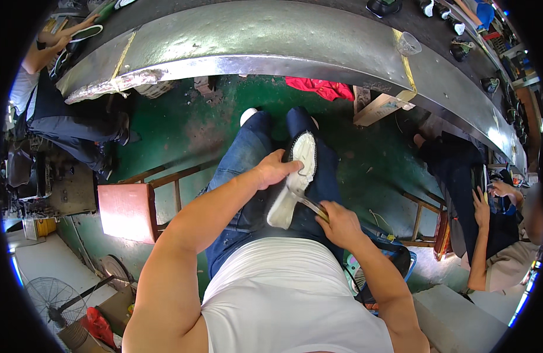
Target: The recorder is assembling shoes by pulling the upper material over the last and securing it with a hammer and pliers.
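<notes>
Sits with knees towards 12 o'clock, holding a shoe (308,157) sole-up over the lap, close to the middle of the view, rounded end pointing between 12 and 1, other end between 6 and 7. Grips the shoe from its 9 o'clock side with the left hand (275,169), thumb pressed over the pale sole, other fingers mostly out of sight behind the edge. Bends the left elbow out to 8 o'clock from the shoe and angles that forearm up towards 2. Wraps the right hand (341,223) snugly round the handle of a metal tool (310,204), between 4 and 5 o'clock from the shoe, back of the hand upward. Sets the right elbow lower and wider, with forearm slanting towards 11. Aims the tool's head towards 10, over the sole; perhaps touching it, though hard to judge from above. Faces a metal-edged bench (265,35) at 12 o'clock, with red cloth (323,88) beneath it at 1. Sits near a stool (125,212) at about 9 and a fan (57,299) at 8. Shares the space with seated co-workers at 10 (71,126) and between 3 and 4 (509,270).
</notes>
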`<move>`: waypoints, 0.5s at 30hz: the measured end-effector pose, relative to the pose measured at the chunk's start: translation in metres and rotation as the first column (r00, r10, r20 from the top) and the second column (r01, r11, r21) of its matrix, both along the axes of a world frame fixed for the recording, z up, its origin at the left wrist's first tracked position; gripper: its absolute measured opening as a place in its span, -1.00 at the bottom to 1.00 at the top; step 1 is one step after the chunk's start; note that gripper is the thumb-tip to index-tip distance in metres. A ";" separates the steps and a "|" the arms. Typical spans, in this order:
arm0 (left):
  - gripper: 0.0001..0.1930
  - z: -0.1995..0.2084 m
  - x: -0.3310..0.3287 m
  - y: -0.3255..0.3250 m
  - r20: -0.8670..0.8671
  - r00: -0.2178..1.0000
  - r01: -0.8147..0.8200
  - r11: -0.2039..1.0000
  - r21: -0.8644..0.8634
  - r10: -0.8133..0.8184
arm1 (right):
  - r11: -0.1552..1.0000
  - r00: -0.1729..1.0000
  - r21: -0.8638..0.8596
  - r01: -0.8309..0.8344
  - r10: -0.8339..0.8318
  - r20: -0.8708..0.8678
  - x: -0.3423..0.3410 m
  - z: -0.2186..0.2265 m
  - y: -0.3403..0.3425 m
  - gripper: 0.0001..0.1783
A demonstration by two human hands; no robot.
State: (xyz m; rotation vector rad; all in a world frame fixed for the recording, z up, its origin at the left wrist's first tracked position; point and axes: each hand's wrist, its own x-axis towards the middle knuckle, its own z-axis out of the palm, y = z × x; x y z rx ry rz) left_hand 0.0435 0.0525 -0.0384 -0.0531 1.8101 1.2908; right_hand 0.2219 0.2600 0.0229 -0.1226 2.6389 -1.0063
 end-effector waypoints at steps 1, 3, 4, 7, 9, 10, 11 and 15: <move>-0.15 0.005 0.005 0.005 -0.116 0.993 0.018 0.996 -0.092 -0.029 | 0.999 0.999 0.053 0.000 -0.002 0.038 0.005 0.007 0.005 -0.73; -0.11 0.009 0.020 0.004 0.021 0.992 0.128 0.992 -0.011 -0.127 | 0.999 0.972 0.047 -0.014 0.003 0.236 -0.003 0.016 0.012 -0.73; -0.05 0.004 0.030 0.000 -0.031 0.994 0.110 0.990 0.085 -0.108 | 0.998 0.910 0.046 -0.048 0.024 0.414 -0.011 0.018 0.017 -0.73; 0.03 0.014 0.033 -0.010 0.048 0.997 0.042 0.928 0.370 -0.065 | 0.994 0.961 0.055 -0.094 0.077 0.266 -0.009 0.014 0.021 -0.75; 0.02 0.020 0.035 -0.006 0.143 0.989 -0.026 0.931 0.365 -0.029 | 0.992 0.971 0.077 -0.102 0.083 0.224 0.001 0.018 0.013 -0.76; 0.02 0.021 0.036 -0.003 0.162 0.987 -0.054 0.939 0.340 -0.002 | 0.987 0.989 0.131 -0.093 0.076 0.129 0.005 0.018 0.009 -0.74; 0.02 0.021 0.037 0.000 0.166 0.986 -0.060 0.939 0.338 0.003 | 0.980 0.997 0.182 -0.080 0.075 0.033 0.008 0.019 0.006 -0.73; 0.01 0.024 0.040 0.002 0.113 0.993 -0.075 0.951 0.302 0.043 | 0.920 0.986 0.357 -0.159 0.169 0.002 0.012 0.028 -0.002 -0.68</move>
